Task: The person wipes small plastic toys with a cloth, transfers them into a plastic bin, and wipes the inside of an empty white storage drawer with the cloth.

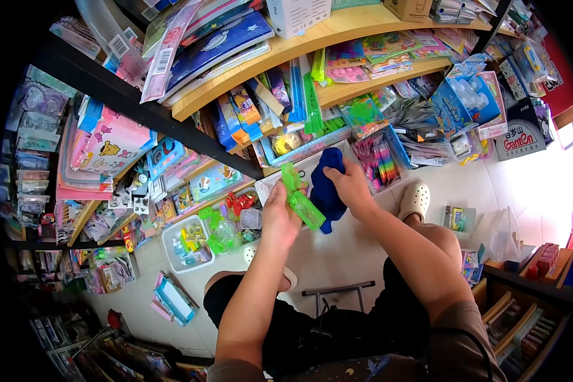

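Observation:
My left hand is closed around a translucent bright green plastic item, held upright at a slant in front of the lower shelf. Just to its right, my right hand grips a dark blue, floppy-looking item by its upper part, fingers partly hidden behind it. The two items are side by side, close together. Beneath and behind them lies a pale open box, mostly covered by my hands. What exactly the green and blue items are cannot be made out.
Wooden shelves packed with stationery curve across the front. A white bin of small bottles stands on the floor at left, beside green plastic items. A blue-and-pink box lies lower left. Wooden compartments stand at lower right.

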Available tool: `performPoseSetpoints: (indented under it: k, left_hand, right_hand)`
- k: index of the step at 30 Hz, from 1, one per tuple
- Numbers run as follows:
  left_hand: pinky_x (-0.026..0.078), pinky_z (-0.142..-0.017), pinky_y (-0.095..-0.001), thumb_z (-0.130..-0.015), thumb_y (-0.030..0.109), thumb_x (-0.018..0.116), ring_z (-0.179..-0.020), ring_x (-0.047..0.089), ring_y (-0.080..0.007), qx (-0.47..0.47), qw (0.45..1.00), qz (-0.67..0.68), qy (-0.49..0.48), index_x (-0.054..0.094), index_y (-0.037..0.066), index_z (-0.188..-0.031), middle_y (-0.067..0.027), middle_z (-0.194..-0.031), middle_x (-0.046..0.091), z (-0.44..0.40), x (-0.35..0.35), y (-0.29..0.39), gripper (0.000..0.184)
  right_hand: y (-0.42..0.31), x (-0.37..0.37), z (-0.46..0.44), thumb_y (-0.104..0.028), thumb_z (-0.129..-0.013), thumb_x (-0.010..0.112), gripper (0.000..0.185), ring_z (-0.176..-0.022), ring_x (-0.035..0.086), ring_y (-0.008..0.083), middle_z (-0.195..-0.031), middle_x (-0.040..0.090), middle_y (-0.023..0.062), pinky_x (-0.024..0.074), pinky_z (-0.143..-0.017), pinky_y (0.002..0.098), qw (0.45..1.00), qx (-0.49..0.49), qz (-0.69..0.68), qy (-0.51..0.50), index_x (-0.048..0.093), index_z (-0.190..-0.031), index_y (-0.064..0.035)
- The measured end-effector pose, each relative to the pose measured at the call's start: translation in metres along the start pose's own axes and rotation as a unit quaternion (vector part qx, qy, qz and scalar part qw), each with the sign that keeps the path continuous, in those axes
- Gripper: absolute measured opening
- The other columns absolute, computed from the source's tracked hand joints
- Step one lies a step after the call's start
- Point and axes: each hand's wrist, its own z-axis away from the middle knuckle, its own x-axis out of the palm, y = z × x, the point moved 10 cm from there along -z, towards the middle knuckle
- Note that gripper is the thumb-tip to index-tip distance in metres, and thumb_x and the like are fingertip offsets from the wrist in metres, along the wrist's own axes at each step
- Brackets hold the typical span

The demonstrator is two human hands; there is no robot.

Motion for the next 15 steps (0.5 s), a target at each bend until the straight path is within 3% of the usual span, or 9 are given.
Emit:
performPoseSetpoints:
  k: [4,7,11,15]
  left_hand:
    - [0.042,-0.083,-0.0310,-0.094,0.023,0.044,-0.090,0.051,-0.0178,0.031,0.999,0.012,0.012,0.047,0.005,-0.122,-0.0064,-0.106,0.056,0.000,0.000,0.016,0.033]
    - [0.040,-0.087,-0.0307,-0.094,0.022,0.044,-0.093,0.051,-0.0169,0.108,0.993,-0.024,0.029,0.048,0.005,-0.121,-0.0055,-0.108,0.055,0.004,0.009,0.036,0.032]
    - [0.038,-0.091,-0.0301,-0.094,0.021,0.046,-0.099,0.050,-0.0151,0.170,0.977,-0.126,0.002,0.051,0.003,-0.118,-0.0052,-0.113,0.055,0.013,0.021,0.057,0.031]
    - [0.038,-0.092,-0.0306,-0.094,0.020,0.046,-0.101,0.050,-0.0154,0.174,0.973,-0.150,0.017,0.051,0.002,-0.117,-0.0061,-0.112,0.055,0.011,0.017,0.057,0.030]
  right_hand:
    - [-0.012,0.000,0.008,-0.027,-0.079,0.061,0.038,-0.071,0.061,0.0323,-0.078,0.062,0.0202,0.0472,-0.065,0.0389,0.987,-0.065,0.147,0.003,0.054,-0.102,0.0023]
    - [-0.027,0.016,0.025,-0.032,-0.078,0.061,0.042,-0.077,0.060,0.0394,-0.081,0.061,0.0250,0.0468,-0.069,0.0428,0.952,-0.117,0.271,-0.077,0.054,-0.106,-0.0014]
    - [-0.006,0.042,0.045,-0.031,-0.077,0.061,0.039,-0.082,0.060,0.0379,-0.088,0.062,0.0208,0.0470,-0.073,0.0443,0.887,-0.171,0.360,-0.234,0.055,-0.109,-0.0083]
    - [-0.007,0.041,0.051,-0.029,-0.077,0.059,0.036,-0.082,0.060,0.0367,-0.090,0.063,0.0193,0.0476,-0.074,0.0427,0.897,-0.147,0.341,-0.240,0.057,-0.107,-0.0091]
